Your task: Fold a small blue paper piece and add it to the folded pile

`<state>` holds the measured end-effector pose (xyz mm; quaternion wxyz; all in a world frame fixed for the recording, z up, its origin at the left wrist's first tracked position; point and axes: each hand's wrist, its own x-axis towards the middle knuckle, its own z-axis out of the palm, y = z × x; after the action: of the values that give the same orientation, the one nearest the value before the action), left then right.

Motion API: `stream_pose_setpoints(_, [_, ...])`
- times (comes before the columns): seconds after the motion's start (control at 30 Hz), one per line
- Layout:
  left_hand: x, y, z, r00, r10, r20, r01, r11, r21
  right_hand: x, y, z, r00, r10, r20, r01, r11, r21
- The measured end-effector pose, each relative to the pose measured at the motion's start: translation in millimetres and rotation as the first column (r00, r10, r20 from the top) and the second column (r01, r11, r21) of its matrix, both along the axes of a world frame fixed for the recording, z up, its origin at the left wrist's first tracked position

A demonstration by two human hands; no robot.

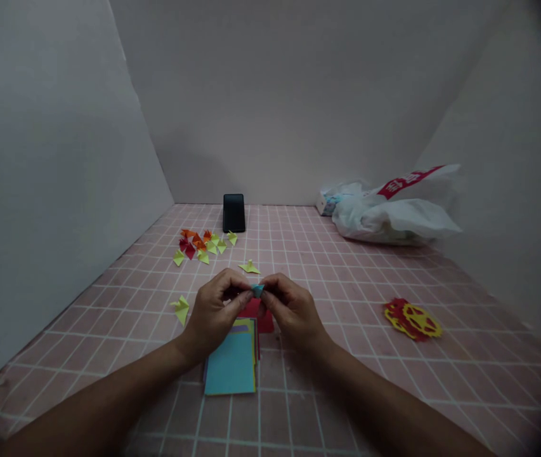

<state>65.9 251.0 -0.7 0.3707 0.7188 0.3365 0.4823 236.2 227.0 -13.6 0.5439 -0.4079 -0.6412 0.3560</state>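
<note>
Between my two hands is a small folded piece of blue paper [257,291], pinched at its left side by my left hand [220,304] and at its right by my right hand [293,308]. Both hands are closed, fingertips nearly meeting. Below them lies a stack of coloured paper sheets [230,365], blue on top, with yellow and purple edges showing. A red sheet [265,322] sticks out behind the stack, partly hidden by my hands. One yellow paper crane [250,267] sits just beyond my fingers, another yellow crane [181,310] left of my left wrist.
Several red, orange and yellow paper cranes [198,242] cluster at the back left. A black phone [234,213] stands near the back wall. At the back right lies a white plastic bag [389,219] beside a small box [326,200]. Red and yellow paper cutouts [413,319] lie on the right.
</note>
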Motion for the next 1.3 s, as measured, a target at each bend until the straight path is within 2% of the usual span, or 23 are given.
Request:
stream_pose_setpoints(0.2, [-0.3, -2.2, 3.4, 0.999, -0.037, 0.028, 0.038, 0.998, -0.048, -1.4, -4.1, 1.9, 0.998, -0.062, -0.002, 0.062, 0.998, 0.016])
stream_pose_setpoints(0.47, [1.7, -2.8, 5.5, 0.996, -0.08, 0.048, 0.09, 0.967, -0.239, -0.5, 0.1, -2.5, 0.996, -0.084, 0.027, 0.082, 0.993, 0.086])
stream_pose_setpoints(0.63, [3.0, -4.4, 5.5, 0.993, -0.081, 0.085, 0.103, 0.948, -0.3, -0.5, -0.7, -1.4, 0.991, -0.11, 0.081, 0.1, 0.987, 0.125])
stream_pose_setpoints(0.87, [3.3, -4.9, -1.7, 0.967, -0.092, 0.237, 0.196, 0.863, -0.466, -0.3, -0.4, -0.5, 0.986, -0.118, 0.114, 0.104, 0.987, 0.121])
stream_pose_setpoints(0.97, [3.8, -4.7, -2.3, 0.954, -0.096, 0.284, 0.229, 0.845, -0.483, -0.2, -0.2, 0.3, 0.986, -0.12, 0.117, 0.106, 0.987, 0.121])
stream_pose_setpoints(1.07, [4.7, -4.5, -1.0, 0.957, -0.072, 0.282, 0.209, 0.843, -0.495, -0.1, -0.2, 0.2, 0.986, -0.123, 0.111, 0.11, 0.987, 0.116])
stream_pose_setpoints(1.3, [3.8, -4.9, 4.5, 0.989, -0.08, 0.124, 0.124, 0.907, -0.403, 0.5, -0.8, 2.3, 0.978, -0.143, 0.151, 0.121, 0.981, 0.149])
